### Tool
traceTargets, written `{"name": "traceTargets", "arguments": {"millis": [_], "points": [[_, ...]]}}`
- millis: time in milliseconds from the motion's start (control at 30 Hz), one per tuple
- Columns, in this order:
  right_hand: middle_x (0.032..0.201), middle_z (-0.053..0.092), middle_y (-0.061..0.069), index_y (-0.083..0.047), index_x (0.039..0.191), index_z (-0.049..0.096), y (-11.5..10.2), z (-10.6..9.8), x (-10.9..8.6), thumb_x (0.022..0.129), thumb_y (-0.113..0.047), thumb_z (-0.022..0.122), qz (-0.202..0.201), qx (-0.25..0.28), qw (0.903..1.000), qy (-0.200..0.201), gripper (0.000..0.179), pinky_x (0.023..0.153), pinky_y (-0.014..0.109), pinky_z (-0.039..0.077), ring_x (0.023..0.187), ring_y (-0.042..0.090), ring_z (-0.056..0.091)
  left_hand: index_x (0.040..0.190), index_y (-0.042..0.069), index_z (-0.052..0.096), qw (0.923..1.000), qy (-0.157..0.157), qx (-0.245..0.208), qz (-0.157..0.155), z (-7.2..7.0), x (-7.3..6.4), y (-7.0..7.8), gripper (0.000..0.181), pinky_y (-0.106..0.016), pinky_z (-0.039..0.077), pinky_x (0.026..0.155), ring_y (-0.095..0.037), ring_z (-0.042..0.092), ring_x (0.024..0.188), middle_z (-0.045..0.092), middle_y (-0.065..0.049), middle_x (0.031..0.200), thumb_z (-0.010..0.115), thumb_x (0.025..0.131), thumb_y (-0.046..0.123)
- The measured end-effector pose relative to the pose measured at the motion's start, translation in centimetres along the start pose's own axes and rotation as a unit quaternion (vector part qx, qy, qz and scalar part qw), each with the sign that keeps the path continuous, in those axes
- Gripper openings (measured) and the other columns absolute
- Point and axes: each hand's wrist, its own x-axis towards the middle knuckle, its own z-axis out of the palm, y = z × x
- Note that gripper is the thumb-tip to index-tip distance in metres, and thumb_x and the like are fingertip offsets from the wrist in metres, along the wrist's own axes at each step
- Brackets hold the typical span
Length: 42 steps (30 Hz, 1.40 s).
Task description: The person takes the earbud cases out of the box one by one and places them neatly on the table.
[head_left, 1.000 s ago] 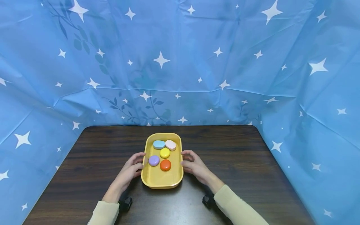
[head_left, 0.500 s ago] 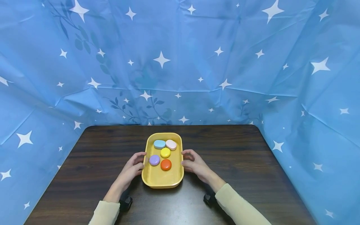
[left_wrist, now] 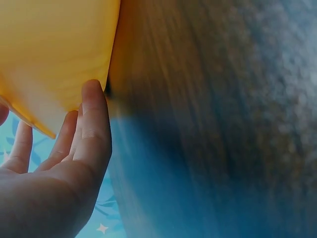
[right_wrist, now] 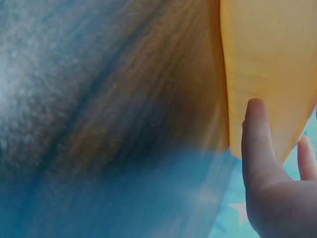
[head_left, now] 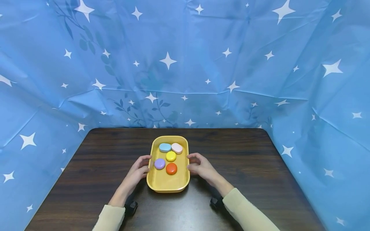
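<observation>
A yellow rectangular tray [head_left: 168,183] with rounded corners stands on the dark table. In it lie several smooth, rounded pieces: a light blue oval piece [head_left: 165,147], a pale pink oval piece [head_left: 177,148], a yellow round piece [head_left: 171,156], a purple round piece [head_left: 160,164] and an orange-red round piece [head_left: 171,168]. My left hand [head_left: 135,174] touches the tray's left side with its fingertips. Opposite it, my right hand [head_left: 206,170] rests its fingertips at the right side. Both wrist views show fairly straight fingers against the yellow outer walls.
The dark wood-grain table [head_left: 245,166] extends on both sides of the tray and in front of it. Behind and beside the table hangs a blue curtain [head_left: 185,70] with white stars. Dark straps with small devices sit at both wrists.
The whole head view has shifted slightly, table and curtain included. Both hands keep their places at the tray's sides, and the pieces lie as before.
</observation>
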Motion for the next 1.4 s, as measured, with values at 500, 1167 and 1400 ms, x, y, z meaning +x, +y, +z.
{"name": "traceTargets", "arguments": {"millis": [500, 1167, 1400], "points": [[0.121, 0.065, 0.011, -0.005, 0.126, 0.062, -1.7, 0.0, -0.6, 0.095, -0.013, 0.067, -0.045, -0.180, 0.9822, 0.028, 0.033, 0.091, 0.043, 0.056, 0.111, 0.027, 0.062, 0.146, 0.010, 0.047, 0.9996, 0.015, 0.024, -0.002, 0.2, 0.0, 0.3, 0.051, -0.051, 0.050, 0.098, -0.036, 0.053, 0.126, 0.048, -0.020, 0.144, 0.050, 0.095, 0.006], [0.117, 0.067, 0.011, -0.005, 0.119, 0.067, -4.2, 0.6, -1.0, 0.094, -0.012, 0.069, -0.104, -0.276, 0.9535, 0.063, 0.026, 0.097, 0.049, 0.052, 0.111, 0.031, 0.063, 0.149, 0.011, 0.043, 0.9997, -0.014, -0.012, -0.015, -0.2, -0.2, 0.3, 0.053, -0.050, 0.051, 0.097, -0.036, 0.054, 0.124, 0.045, -0.022, 0.144, 0.051, 0.097, 0.009], [0.115, 0.068, 0.008, -0.010, 0.114, 0.068, -4.8, 1.2, -1.0, 0.094, -0.014, 0.070, -0.117, -0.306, 0.9442, 0.036, 0.021, 0.094, 0.046, 0.054, 0.104, 0.026, 0.064, 0.148, 0.012, 0.045, 0.9997, -0.008, -0.015, -0.018, -0.1, -0.1, 0.0, 0.052, -0.049, 0.052, 0.097, -0.034, 0.055, 0.122, 0.048, -0.020, 0.143, 0.052, 0.097, 0.009]]}}
